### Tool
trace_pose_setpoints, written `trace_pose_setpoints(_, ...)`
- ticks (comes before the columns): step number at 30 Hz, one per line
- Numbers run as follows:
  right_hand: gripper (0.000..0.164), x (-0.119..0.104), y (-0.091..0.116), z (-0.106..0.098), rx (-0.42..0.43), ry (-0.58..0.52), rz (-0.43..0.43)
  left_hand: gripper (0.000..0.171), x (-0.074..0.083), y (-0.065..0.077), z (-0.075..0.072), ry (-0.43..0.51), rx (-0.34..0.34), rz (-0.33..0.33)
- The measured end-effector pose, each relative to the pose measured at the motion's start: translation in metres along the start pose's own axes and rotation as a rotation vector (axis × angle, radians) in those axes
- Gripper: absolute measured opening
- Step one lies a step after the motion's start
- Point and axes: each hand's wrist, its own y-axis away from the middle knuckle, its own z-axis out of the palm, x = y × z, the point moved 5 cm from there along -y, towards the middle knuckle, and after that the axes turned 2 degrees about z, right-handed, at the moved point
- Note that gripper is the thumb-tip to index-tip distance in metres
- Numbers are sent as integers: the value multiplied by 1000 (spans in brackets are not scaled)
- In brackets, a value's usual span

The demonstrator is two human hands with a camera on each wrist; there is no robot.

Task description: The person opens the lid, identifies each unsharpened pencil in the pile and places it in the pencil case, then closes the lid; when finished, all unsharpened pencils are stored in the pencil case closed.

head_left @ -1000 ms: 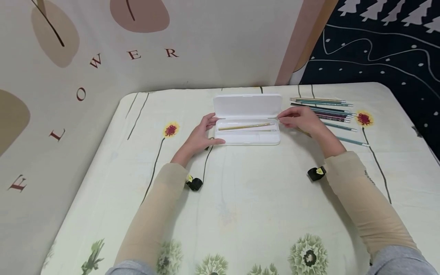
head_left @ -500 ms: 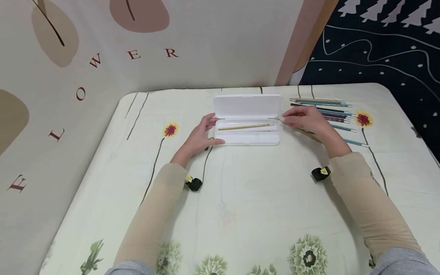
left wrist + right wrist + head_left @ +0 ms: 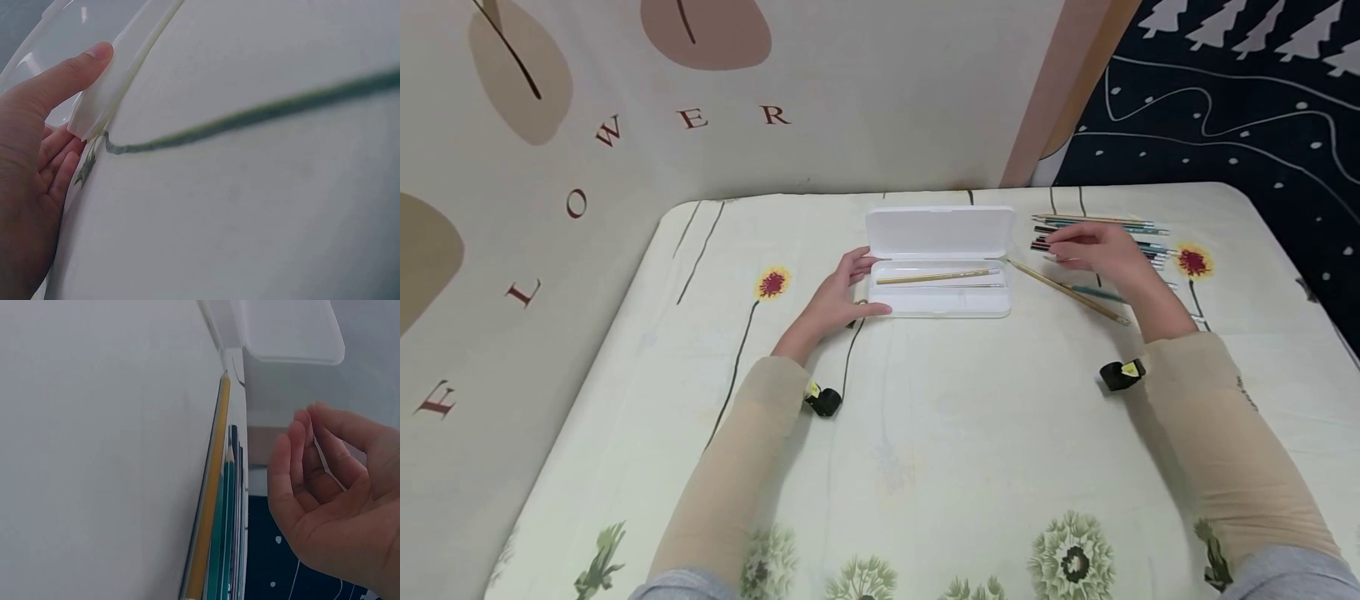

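Observation:
A white plastic pencil case [image 3: 940, 309] lies with its lid raised. A gold pencil [image 3: 925, 277] and a thin pale stick-like thing [image 3: 958, 287] are inside it. At its left end my left hand [image 3: 835, 296] holds the case, the thumb [image 3: 78, 70] over the rim and the fingers round the corner. My right hand [image 3: 1105, 254] is over the pencils to the right. The right wrist view shows its fingers loosely bent, with nothing between them. A yellow pencil [image 3: 1067, 292] lies slanted on the cloth, its tip beside the case. Part of the pencil group is hidden by the right hand.
Several more pencils [image 3: 1097, 219], mostly teal and dark, lie in a loose group at the back right. Flower-printed cloth [image 3: 955, 425] covers the table. A light wall hanging [image 3: 887, 100] and a dark tree-print cloth [image 3: 1210, 158] stand behind it.
My right hand has let go of the yellow pencil beside the case and moved right, over the other pencils. The yellow pencil now lies uncovered. My left hand and the case have not moved.

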Motion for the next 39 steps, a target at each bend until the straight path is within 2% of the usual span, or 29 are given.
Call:
trace_pose_setpoints(7,27,7,3,-17,69,-70,-49,105,1,0,1,5,1,3)
trace_pose_setpoints(11,36,16,4,-27,125,-41,3,105,1,0,1,6,2,5)
trace_pose_setpoints(13,38,22,3,-33,157,-60,40,104,1,0,1,9,3,6)
trace_pose_setpoints(18,27,38,3,-51,250,-152,93,104,2,0,0,6,4,11)
trace_pose_setpoints(21,21,41,9,-58,301,-150,115,104,1,0,0,4,5,12)
trace_pose_setpoints(26,23,46,18,-68,364,-155,161,104,1,0,0,8,6,6)
trace_pose_setpoints(30,22,60,21,-78,396,-239,175,105,0,1,0,16,8,3)
trace_pose_setpoints(34,23,67,26,-83,414,-228,225,105,0,0,0,16,7,0)
trace_pose_setpoints(39,36,110,5,-100,444,-239,268,105,0,0,0,16,2,-3)
